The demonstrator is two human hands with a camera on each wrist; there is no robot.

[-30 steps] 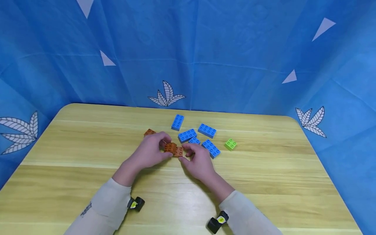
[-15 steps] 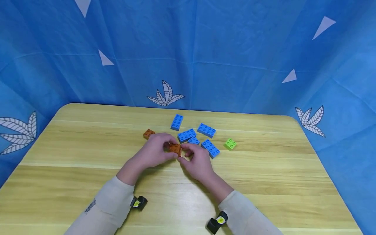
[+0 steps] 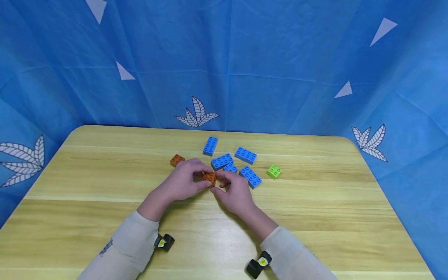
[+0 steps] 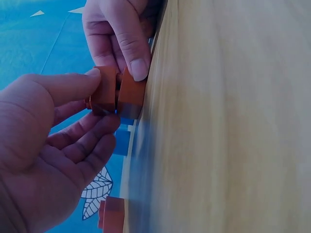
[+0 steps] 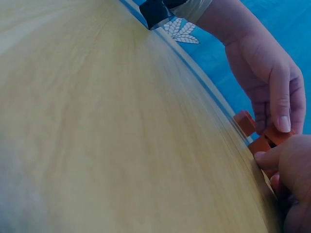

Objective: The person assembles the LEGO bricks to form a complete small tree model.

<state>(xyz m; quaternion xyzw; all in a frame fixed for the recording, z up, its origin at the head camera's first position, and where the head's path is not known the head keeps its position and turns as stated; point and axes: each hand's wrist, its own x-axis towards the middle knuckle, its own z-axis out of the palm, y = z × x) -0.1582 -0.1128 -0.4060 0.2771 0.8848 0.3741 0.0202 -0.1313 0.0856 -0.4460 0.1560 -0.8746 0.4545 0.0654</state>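
My left hand pinches a brown-orange 2x2 toy brick between thumb and fingers. Directly beneath it, a second brown-orange brick sits at the tabletop, pinched by my right hand. The left wrist view shows a narrow gap between the two, with studs in it. From above, the upper brick covers most of the lower one. Behind my left hand lies another brown brick, loose and partly overlapped by the knuckles.
Several blue bricks lie beyond my hands, among them an upright-lying long one, one at the right and one near my right knuckles. A lime green brick is farther right. Blue printed cloth hangs behind the wooden table.
My left hand has moved right, bringing its brick from beside and partly over the lower brick to squarely over it. My right hand has stayed nearly in place.
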